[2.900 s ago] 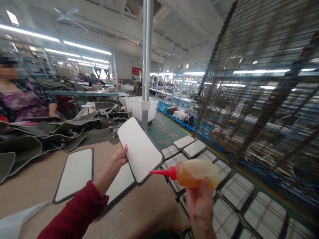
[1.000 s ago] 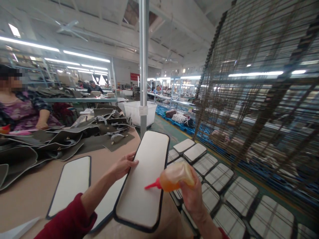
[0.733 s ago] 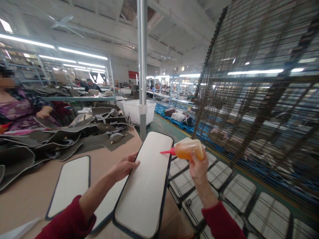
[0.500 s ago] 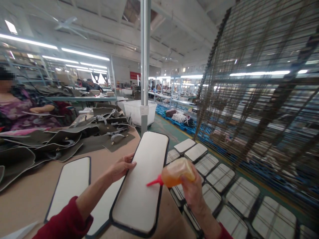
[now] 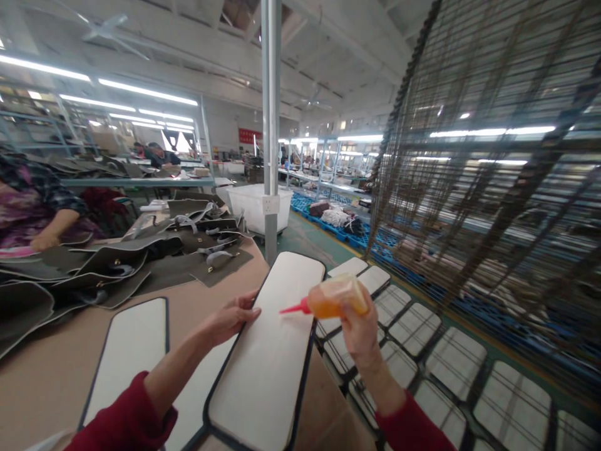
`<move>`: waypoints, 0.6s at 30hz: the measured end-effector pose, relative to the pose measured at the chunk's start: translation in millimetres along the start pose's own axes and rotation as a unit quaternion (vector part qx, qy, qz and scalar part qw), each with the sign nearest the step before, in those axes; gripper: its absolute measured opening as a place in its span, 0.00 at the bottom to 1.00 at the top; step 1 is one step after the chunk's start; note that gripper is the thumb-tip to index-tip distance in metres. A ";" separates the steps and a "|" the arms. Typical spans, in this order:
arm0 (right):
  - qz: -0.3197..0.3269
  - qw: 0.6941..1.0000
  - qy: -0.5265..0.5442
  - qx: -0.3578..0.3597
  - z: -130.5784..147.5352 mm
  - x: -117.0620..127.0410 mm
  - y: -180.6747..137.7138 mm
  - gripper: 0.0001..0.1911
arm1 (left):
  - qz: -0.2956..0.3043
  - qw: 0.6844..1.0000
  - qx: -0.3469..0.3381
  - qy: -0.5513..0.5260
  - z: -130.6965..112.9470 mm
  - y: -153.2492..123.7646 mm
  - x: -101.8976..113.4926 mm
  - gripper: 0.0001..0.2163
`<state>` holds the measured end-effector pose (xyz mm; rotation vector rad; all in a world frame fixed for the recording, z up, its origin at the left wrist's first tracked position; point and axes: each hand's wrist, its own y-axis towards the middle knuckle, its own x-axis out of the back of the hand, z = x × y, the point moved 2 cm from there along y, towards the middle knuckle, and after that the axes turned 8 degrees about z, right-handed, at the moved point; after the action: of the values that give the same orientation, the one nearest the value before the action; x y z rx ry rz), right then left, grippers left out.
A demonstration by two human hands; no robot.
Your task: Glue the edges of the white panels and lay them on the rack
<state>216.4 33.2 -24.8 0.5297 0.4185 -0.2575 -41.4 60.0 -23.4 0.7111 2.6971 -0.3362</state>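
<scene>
A long white panel with a dark trimmed edge (image 5: 270, 357) is held up over the table corner. My left hand (image 5: 228, 319) grips its left edge, thumb on top. My right hand (image 5: 359, 326) is wrapped round an orange squeeze bottle (image 5: 335, 297) whose red nozzle points left, its tip just above the panel's upper half. Both sleeves are dark red.
Another white panel (image 5: 126, 357) lies on the tan table (image 5: 51, 376). Dark olive cut pieces (image 5: 117, 263) are piled beyond it. A co-worker's arm (image 5: 51, 228) rests at far left. Several white panels lie on a low wire rack (image 5: 422, 351). A steel post (image 5: 270, 125) and tall mesh racks (image 5: 493, 156) stand behind.
The bottle swept up to the panel's far end, came back down to its middle, then rose slightly again. My left hand kept its grip on the panel's edge.
</scene>
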 end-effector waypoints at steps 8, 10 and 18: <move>0.047 0.998 -0.024 -0.023 -13.3 -7.4 -2.4 0.27 | 0.010 1.000 -0.003 0.006 -3.1 15.2 8.6 0.31; 0.083 0.995 -0.043 -0.034 -16.2 -5.5 -12.9 0.29 | 0.020 1.000 0.000 0.008 -1.7 18.9 12.8 0.32; -0.014 0.995 -0.096 0.002 3.1 28.6 11.8 0.30 | 0.051 0.998 0.026 0.008 16.3 55.9 0.8 0.31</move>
<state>246.7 37.7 -30.1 0.4983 0.2391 -0.3322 -9.3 102.8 -46.5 0.8673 2.6628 -0.3767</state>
